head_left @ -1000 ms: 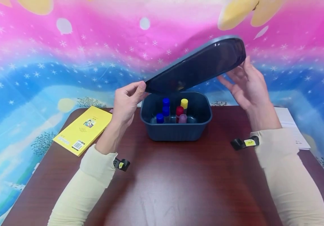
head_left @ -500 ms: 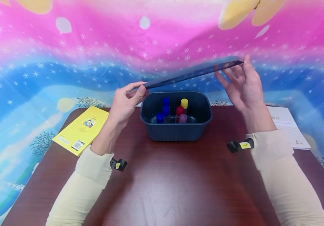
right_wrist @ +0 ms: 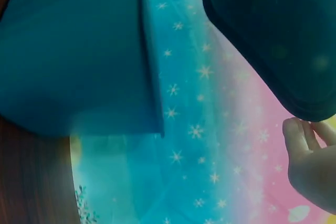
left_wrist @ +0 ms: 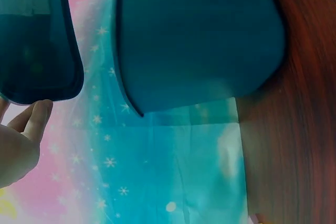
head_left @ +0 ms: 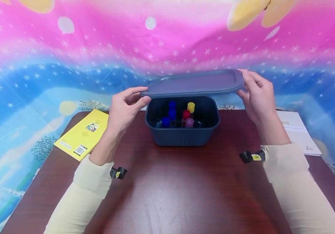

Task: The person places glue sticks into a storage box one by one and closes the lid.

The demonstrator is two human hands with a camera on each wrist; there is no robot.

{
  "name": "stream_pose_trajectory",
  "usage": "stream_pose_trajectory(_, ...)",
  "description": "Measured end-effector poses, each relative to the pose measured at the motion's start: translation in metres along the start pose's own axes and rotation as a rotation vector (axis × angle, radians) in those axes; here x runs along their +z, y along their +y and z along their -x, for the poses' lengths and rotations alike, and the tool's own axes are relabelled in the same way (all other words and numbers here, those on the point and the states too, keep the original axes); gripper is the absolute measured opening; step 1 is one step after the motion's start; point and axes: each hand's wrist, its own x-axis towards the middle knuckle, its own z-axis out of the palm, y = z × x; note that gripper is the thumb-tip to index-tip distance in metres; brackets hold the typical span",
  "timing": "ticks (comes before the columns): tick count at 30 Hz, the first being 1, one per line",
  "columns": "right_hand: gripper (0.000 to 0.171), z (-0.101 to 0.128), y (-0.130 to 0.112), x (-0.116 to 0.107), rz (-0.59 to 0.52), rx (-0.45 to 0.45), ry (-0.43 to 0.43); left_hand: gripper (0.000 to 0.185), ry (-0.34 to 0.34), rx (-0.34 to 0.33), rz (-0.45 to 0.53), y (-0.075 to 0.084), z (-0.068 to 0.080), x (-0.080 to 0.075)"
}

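A dark blue-grey lid [head_left: 193, 82] is held in the air between both hands, its right end a little higher. My left hand [head_left: 123, 109] pinches the lid's left end between thumb and fingers. At the other end, my right hand [head_left: 259, 96] grips the lid's edge. Below and slightly nearer stands a matching box [head_left: 182, 137], uncovered at the front. Inside it several capped bottles or tubes stand upright: blue caps [head_left: 171, 114], a red cap [head_left: 186, 114], a yellow cap [head_left: 190, 107] and a pink cap [head_left: 189, 122]. Both wrist views show the lid's underside [left_wrist: 37, 40] apart from the box.
A yellow book [head_left: 82, 135] lies at the table's left edge. White printed paper [head_left: 296, 130] lies at the right, partly behind the right forearm. The dark wooden table [head_left: 182, 188] ends just behind the box, where a patterned cloth [head_left: 111, 45] hangs.
The lid's raised right end has come down and the lid has turned from showing its underside to showing its top. Both hands still hold it; the box has not moved.
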Motion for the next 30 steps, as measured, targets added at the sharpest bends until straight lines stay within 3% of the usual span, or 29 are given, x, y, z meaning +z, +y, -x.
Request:
stream_pose_trajectory(3, 0.048, 0.003, 0.003, -0.003, 0.078, -0.04, -0.119, 0.038, 0.01, -0.005, -0.013, -0.002, 0.001, -0.002)
stream_pose_trajectory(6, 0.074, 0.005, 0.007, -0.006, 0.073, -0.065, -0.218, 0.039, 0.001, -0.014, 0.012, -0.005, 0.002, -0.004)
stream_pose_trajectory(10, 0.099, 0.004, 0.013, -0.008, 0.035, -0.102, -0.25, 0.041, -0.022, -0.03, 0.045, -0.009, 0.004, -0.006)
stream_pose_trajectory(14, 0.091, 0.003, 0.019, -0.011, 0.092, -0.193, -0.241, 0.042, -0.039, -0.017, 0.038, -0.011, 0.005, -0.006)
stream_pose_trajectory(17, 0.069, 0.006, 0.02, -0.014, 0.254, -0.255, -0.251, 0.048, -0.049, -0.026, 0.04, -0.013, 0.006, -0.008)
stream_pose_trajectory(20, 0.058, 0.009, 0.02, -0.018, 0.405, -0.244, -0.298, 0.061, -0.054, -0.067, 0.041, -0.015, 0.008, -0.011)
stream_pose_trajectory(25, 0.079, 0.014, 0.019, -0.023, 0.573, -0.133, -0.374, 0.072, -0.05, -0.081, 0.022, -0.019, 0.011, -0.012)
stream_pose_trajectory(30, 0.088, 0.018, 0.022, -0.025, 0.698, -0.063, -0.37, 0.071, -0.032, -0.049, 0.049, -0.022, 0.012, -0.008)
